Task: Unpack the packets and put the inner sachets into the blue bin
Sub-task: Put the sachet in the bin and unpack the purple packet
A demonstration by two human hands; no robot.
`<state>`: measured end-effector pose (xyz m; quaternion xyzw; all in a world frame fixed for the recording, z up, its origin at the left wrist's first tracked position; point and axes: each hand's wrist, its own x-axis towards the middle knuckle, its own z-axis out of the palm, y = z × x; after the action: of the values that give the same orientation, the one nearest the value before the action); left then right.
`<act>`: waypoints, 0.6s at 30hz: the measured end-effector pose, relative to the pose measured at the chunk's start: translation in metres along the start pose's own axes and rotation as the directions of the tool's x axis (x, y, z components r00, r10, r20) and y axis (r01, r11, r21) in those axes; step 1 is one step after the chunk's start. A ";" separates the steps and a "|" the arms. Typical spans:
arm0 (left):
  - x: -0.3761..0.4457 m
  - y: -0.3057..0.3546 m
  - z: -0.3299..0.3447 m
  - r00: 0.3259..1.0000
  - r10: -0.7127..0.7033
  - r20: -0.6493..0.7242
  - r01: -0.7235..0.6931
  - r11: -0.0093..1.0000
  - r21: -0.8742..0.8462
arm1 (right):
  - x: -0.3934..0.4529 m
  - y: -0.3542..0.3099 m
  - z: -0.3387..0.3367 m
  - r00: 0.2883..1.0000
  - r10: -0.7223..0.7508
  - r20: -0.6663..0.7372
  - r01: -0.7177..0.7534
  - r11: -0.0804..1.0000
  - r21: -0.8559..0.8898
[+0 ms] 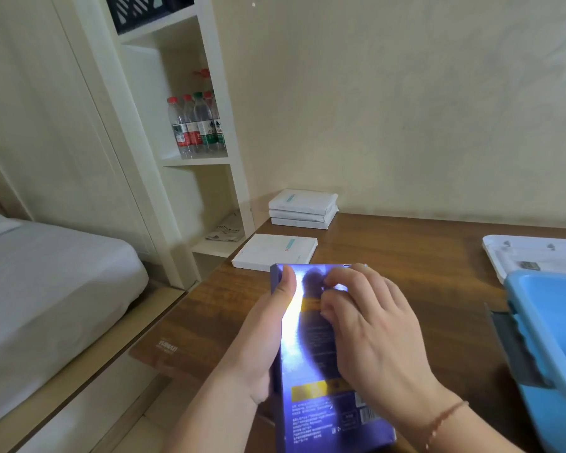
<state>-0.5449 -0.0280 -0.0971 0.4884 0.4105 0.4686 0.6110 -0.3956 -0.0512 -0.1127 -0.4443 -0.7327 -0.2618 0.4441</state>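
Packet: glossy purple cardboard packet (321, 361) with yellow bands, held above the brown wooden surface (406, 256) at 6 o'clock in the view.
Left hand (268, 335): grips the packet's left edge, thumb laid on its face.
Right hand (373, 328): fingers curled, pinching at the packet's far end.
Blue bin: blue plastic bin (549, 325) at 3 o'clock, on the surface's right edge.
White packs: stack of flat white packs (303, 209) at 12 o'clock by the wall; a single white pack (275, 251) just beyond the packet.
Bottles: clear water bottles (196, 125) on the white shelf at 11 o'clock.
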 end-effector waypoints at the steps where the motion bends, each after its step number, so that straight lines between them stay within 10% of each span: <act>1: 0.002 -0.003 -0.002 1.000 0.015 0.001 -0.015 1.000 0.014 | 0.001 -0.001 0.000 1.000 0.011 0.009 -0.011 1.000 0.007; 18: -0.005 0.008 -0.002 0.989 -0.051 0.137 0.056 0.998 -0.038 | 0.038 0.002 -0.029 0.902 0.195 0.384 -0.233 0.971 0.054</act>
<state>-0.5495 -0.0321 -0.0893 0.4952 0.3710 0.4260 0.6600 -0.3892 -0.0567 -0.0657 -0.5416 -0.7628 -0.0850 0.3429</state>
